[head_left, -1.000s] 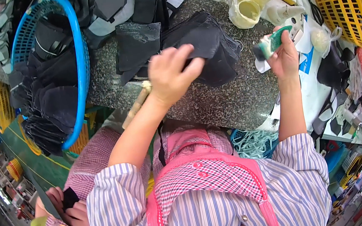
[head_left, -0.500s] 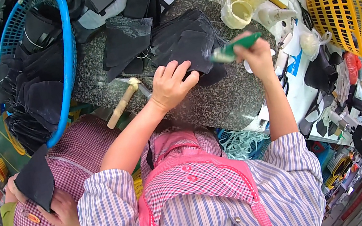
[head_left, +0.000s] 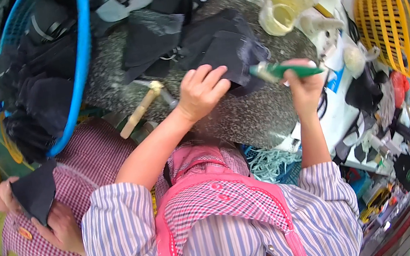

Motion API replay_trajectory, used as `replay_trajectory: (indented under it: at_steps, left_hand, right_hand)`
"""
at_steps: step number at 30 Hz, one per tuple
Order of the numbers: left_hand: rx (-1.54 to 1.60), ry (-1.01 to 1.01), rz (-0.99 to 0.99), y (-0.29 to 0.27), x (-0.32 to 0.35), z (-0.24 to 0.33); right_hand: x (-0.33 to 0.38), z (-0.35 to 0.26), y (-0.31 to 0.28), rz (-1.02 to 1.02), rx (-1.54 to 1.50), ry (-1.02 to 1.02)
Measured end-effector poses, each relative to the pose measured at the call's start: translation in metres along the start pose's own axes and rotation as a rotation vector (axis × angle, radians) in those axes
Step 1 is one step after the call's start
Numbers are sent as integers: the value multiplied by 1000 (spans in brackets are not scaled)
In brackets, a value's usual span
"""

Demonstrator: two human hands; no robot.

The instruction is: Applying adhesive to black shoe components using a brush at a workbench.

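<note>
My right hand (head_left: 305, 86) grips a green-handled brush (head_left: 275, 70). The pale bristles meet, or hover just over, the edge of a black sheet piece (head_left: 228, 53) on the speckled stone slab (head_left: 258, 119). My left hand (head_left: 204, 94) lies with fingers stretched out and somewhat apart on the near edge of that piece. Several similar black pieces overlap beneath it, with whitish smears along the edges. More black pieces (head_left: 150, 42) lie to the left, next to a metal ring. A tool with a wooden handle (head_left: 141, 111) rests left of my left wrist.
A cream-coated pot (head_left: 279, 18) stands beyond my right hand. Blue (head_left: 81, 78) and yellow (head_left: 386, 27) plastic baskets flank the slab; the blue one holds black pieces. At the left, a co-worker in a checked apron holds a black piece (head_left: 35, 191). Pale blue strips (head_left: 273, 162) hang below the slab.
The brush in my right hand has moved right and slightly nearer, its handle tilting down to the right. My left hand stays on the pieces. The view has shifted slightly.
</note>
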State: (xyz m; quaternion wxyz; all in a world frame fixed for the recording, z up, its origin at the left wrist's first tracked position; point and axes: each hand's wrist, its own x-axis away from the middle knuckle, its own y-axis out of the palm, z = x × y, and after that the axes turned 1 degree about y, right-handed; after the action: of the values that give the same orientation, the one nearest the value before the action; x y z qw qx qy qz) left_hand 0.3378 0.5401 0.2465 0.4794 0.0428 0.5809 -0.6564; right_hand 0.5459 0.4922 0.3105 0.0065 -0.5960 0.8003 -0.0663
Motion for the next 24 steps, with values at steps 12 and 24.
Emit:
replay_trajectory:
  at_steps: [12,24]
  left_hand:
    - [-18,-153,169,0,-7,4]
    - [465,-591,610,-34,-49,-34]
  right_hand:
    - [11,-12,-12,-125,306,-458]
    - [-22,-40,13,-469,-66,-261]
